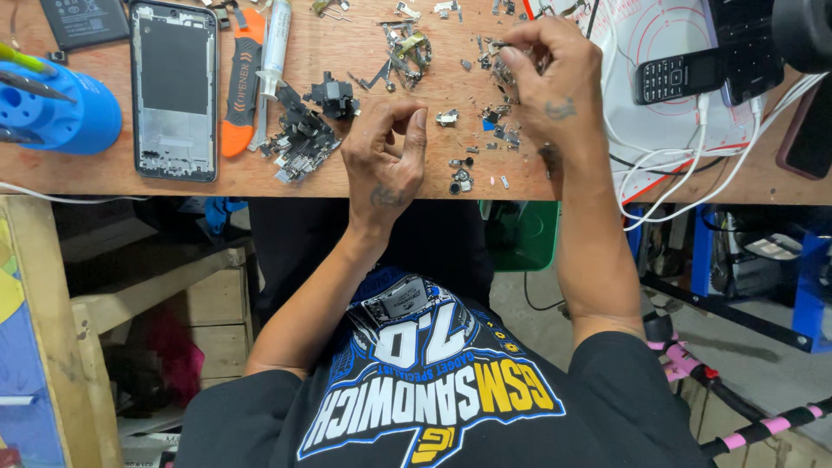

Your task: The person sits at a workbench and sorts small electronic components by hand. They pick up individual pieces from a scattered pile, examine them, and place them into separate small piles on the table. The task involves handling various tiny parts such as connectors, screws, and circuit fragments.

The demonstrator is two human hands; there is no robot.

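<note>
My left hand (386,160) rests on the wooden bench (87,173) near its front edge, fingers curled in, thumb and forefinger tips together; I see nothing between them. Just right of it lie a few tiny metal parts (461,176). My right hand (548,78) reaches further back, its fingertips pinched on a small metal piece in a scatter of small shields and screws (496,117). A pile of black phone parts (303,139) lies left of my left hand.
A bare phone frame (173,87), an orange pry tool (243,87) and a white syringe tube (276,48) lie at left. A blue tool holder (56,108) stands far left. A black keypad phone (680,76) and white cables (693,147) are right. A green bin (520,234) sits below.
</note>
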